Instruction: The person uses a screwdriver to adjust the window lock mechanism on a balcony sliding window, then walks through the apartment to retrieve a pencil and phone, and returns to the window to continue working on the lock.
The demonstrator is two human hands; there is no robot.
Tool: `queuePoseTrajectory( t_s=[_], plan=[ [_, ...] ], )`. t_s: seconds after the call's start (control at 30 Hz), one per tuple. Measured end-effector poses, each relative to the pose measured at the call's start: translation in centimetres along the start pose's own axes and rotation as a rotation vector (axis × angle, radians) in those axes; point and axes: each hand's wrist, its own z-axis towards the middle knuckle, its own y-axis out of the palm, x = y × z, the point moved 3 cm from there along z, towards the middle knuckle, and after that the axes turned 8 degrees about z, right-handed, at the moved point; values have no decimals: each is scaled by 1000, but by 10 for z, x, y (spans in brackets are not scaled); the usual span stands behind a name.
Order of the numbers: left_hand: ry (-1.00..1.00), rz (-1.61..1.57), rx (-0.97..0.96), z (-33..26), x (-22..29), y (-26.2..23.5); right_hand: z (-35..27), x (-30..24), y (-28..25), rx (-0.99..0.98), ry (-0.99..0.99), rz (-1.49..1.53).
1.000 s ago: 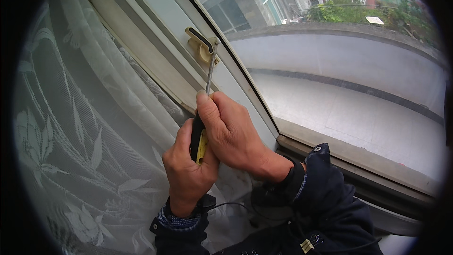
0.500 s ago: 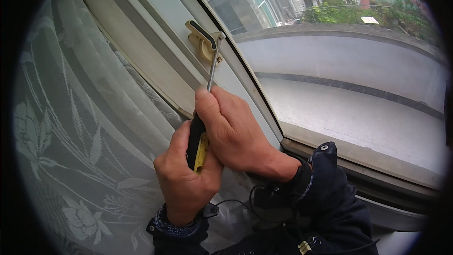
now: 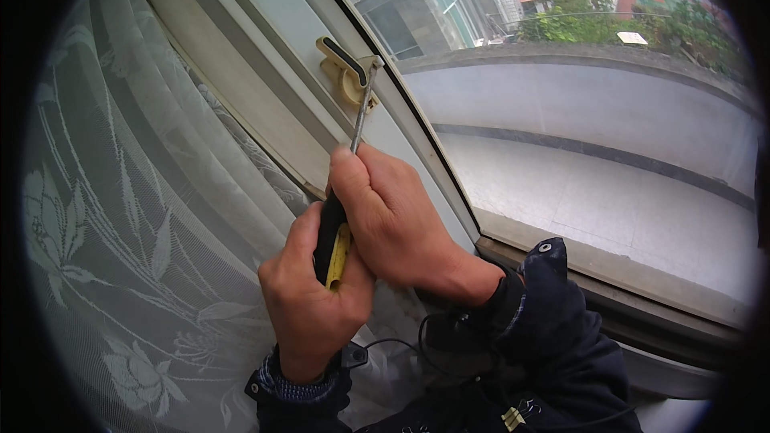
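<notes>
A screwdriver (image 3: pixel 334 244) with a black and yellow handle is gripped by both my hands. Low on the handle, the fingers of my left hand (image 3: pixel 315 297) are wrapped round it. My right hand (image 3: pixel 393 220) closes over the upper handle, its thumb lying along the base of the metal shaft. The shaft slants up to a cream window latch (image 3: pixel 350 72) with a dark inlay on its lever. Its tip meets the latch's lower right part; the exact contact is too small to make out. The latch sits on the white window frame (image 3: pixel 281 12).
A white lace curtain (image 3: pixel 120 216) hangs at the left, close to my left arm. To the right is the window glass, with a low balcony wall (image 3: pixel 561 104) beyond it. A thin black cable (image 3: pixel 393 341) runs by my wrists. The dark window track (image 3: pixel 642 301) lies at lower right.
Both hands and the screwdriver handle have shifted very slightly to the left. The tip stays at the latch, and both grips look the same.
</notes>
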Motion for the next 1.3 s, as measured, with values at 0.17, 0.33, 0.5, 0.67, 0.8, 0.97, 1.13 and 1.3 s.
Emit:
queuePoseTrajectory(
  t_s=[0.17, 0.33, 0.5, 0.67, 0.8, 0.97, 1.13, 1.3],
  plan=[
    [-33, -63, -31, -1, -4, 2, 0, 3, 1, 18, 82, -22],
    [-65, -80, -40, -6, -3, 3, -5, -1, -2, 7, 127, -73],
    [-72, -83, -48, -8, 0, 3, -8, -5, -4, 6, 126, -73],
    [-67, -72, -43, -11, 1, 3, -9, -7, -4, -3, 150, -81],
    [-154, -120, -45, -14, 0, 3, -9, -8, -4, -7, 178, -94],
    [-157, -141, -31, -16, -2, 4, -10, -9, -5, -7, 166, -118],
    [-154, -119, -49, -17, -2, 4, -13, -9, -5, -6, 164, -102],
    [-167, -113, -31, -14, 6, 7, -12, -11, -8, -31, 170, -76]
  ],
)
